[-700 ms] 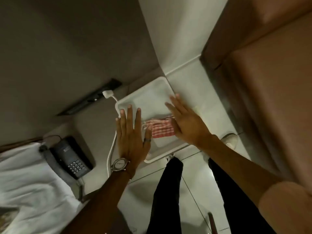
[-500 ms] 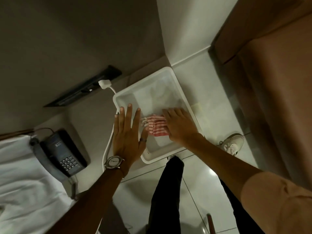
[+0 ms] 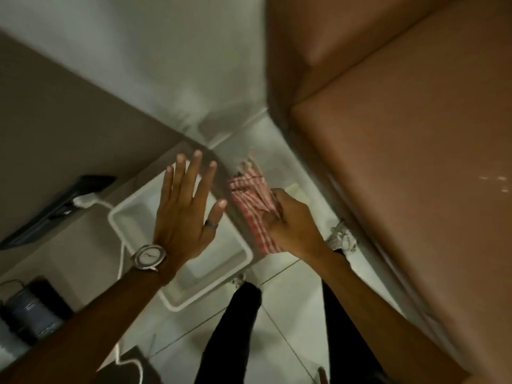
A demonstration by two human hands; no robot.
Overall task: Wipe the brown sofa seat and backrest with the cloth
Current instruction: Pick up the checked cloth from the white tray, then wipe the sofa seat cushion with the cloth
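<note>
My right hand (image 3: 291, 221) grips a red and white checked cloth (image 3: 253, 200), lifted above the right edge of a white plastic tray (image 3: 177, 303) on the floor. The cloth hangs bunched from my fingers. My left hand (image 3: 188, 209) hovers flat and open over the tray, fingers spread, a watch on the wrist and a ring on the thumb. The brown sofa seat (image 3: 415, 167) fills the right side, with its backrest (image 3: 346, 31) at the top right. The image is blurred by motion.
My legs in black trousers (image 3: 235, 336) stand on the pale tiled floor, a white shoe (image 3: 342, 239) close to the sofa base. A white cable (image 3: 122, 250) runs past the tray from a wall plug. A dark telephone (image 3: 30, 314) sits at the lower left.
My right hand closed on the cloth and lifted it out of the tray toward the right. The view swung right, bringing more of the sofa in.
</note>
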